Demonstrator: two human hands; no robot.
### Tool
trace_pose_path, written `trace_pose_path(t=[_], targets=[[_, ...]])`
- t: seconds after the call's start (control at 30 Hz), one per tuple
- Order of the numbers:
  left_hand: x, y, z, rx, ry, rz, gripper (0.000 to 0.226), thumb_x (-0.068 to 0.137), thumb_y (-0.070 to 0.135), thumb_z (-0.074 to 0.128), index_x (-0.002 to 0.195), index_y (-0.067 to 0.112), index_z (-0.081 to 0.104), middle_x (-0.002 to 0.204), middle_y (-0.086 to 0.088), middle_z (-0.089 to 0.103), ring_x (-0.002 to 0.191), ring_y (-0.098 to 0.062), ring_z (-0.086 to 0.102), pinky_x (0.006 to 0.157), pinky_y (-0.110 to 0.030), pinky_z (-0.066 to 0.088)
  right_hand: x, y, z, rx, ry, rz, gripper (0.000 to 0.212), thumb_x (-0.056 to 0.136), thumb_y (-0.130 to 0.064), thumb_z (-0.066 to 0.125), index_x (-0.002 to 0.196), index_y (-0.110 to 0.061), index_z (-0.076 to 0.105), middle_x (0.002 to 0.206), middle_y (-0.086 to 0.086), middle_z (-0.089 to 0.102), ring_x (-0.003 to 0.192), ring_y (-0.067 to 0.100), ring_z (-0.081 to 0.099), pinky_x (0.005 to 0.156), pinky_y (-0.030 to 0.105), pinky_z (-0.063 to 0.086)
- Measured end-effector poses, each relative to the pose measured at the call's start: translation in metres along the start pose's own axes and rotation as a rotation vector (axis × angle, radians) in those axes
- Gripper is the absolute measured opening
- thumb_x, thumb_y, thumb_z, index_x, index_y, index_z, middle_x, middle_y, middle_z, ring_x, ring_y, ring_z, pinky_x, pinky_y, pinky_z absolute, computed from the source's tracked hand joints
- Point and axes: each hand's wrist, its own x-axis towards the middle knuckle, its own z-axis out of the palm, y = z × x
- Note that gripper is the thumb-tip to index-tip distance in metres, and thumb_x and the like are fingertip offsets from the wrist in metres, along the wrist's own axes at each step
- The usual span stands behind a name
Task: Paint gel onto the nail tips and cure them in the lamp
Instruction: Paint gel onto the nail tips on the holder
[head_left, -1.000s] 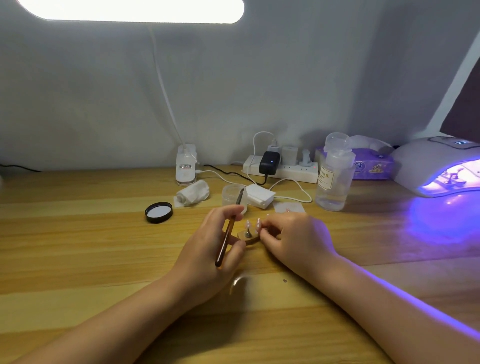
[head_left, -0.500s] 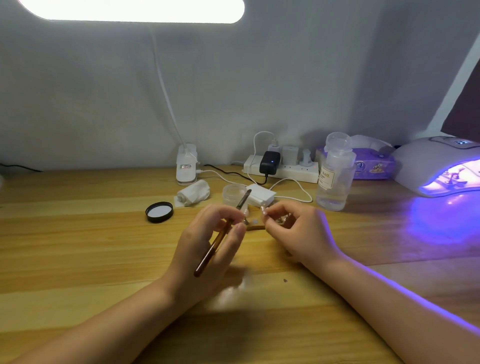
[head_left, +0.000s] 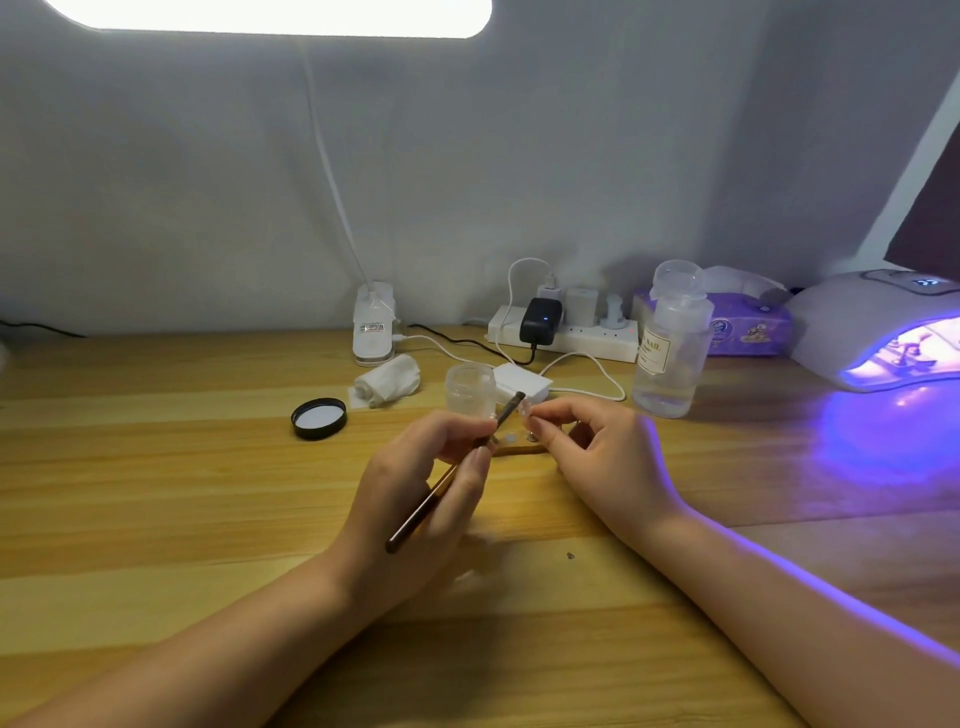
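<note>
My left hand (head_left: 415, 499) grips a slim brown gel brush (head_left: 457, 473), its dark tip pointing up and right towards a small pale nail tip (head_left: 523, 406). My right hand (head_left: 602, 457) pinches that nail tip between thumb and forefinger, lifted off the table. Below the two hands a small wooden nail stand (head_left: 519, 451) lies on the table (head_left: 156, 493). An open clear gel jar (head_left: 470, 391) stands just behind the brush tip. The white curing lamp (head_left: 878, 322) glows violet at the far right, with nail stands dimly visible inside it.
A black jar lid (head_left: 318, 418) lies left of the jar, with a rolled white wipe (head_left: 388, 387) behind it. A clear pump bottle (head_left: 670, 353), a power strip (head_left: 566, 332) with plugs and cables, a purple tissue pack (head_left: 743, 325) and a desk lamp base (head_left: 372, 325) line the back.
Both hands have lifted from the wooden stand. My right hand now holds a nail tip in the air, and the brush has swung up so its tip meets it.
</note>
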Motion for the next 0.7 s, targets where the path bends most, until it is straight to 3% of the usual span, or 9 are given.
trace_pose_path(t=[0.27, 0.5, 0.7], targets=[[-0.002, -0.0068, -0.0015, -0.1, 0.022, -0.015, 0.023, 0.089, 0.027, 0.051, 0.096, 0.012, 0.067, 0.085, 0.002, 0.071, 0.083, -0.016, 0.069, 0.071, -0.044, 0.056, 0.0001, 0.0006, 0.001, 0.019, 0.016, -0.012, 0.015, 0.086, -0.011, 0.069, 0.099, -0.019, 0.073, 0.079, -0.015, 0.067, 0.066, 0.0, 0.06, 0.059, 0.011, 0.046], [-0.0002, -0.0098, 0.001, -0.107, 0.063, -0.062, 0.027, 0.092, 0.032, 0.05, 0.106, 0.015, 0.066, 0.092, 0.008, 0.071, 0.087, -0.013, 0.069, 0.073, -0.035, 0.056, -0.0002, 0.0, 0.0016, 0.041, 0.021, -0.044, 0.015, 0.085, -0.01, 0.071, 0.098, -0.018, 0.073, 0.076, -0.021, 0.064, 0.065, -0.002, 0.06, 0.058, 0.009, 0.043], [-0.0018, -0.0101, 0.0006, -0.304, 0.043, -0.155, 0.028, 0.088, 0.031, 0.053, 0.1, 0.01, 0.068, 0.089, -0.009, 0.071, 0.084, -0.025, 0.068, 0.075, -0.041, 0.056, -0.001, -0.0002, 0.0006, 0.046, 0.002, -0.034, 0.016, 0.086, -0.01, 0.069, 0.1, -0.017, 0.072, 0.077, -0.02, 0.064, 0.064, 0.0, 0.06, 0.058, 0.01, 0.046]])
